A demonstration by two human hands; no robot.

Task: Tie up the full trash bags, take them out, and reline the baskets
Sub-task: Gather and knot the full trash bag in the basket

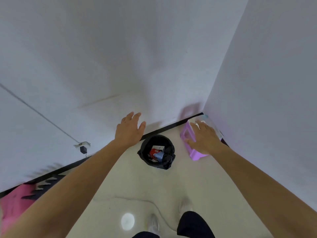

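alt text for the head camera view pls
A left hand and a right hand, both open, reach down toward a round basket lined with a black bag and holding trash, on a pale floor by a white wall. A purple plastic item sits in the corner, partly hidden by the right hand.

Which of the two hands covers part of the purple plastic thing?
The right hand, spread open in front of the purple plastic thing in the corner; the left hand is seen against the white wall.
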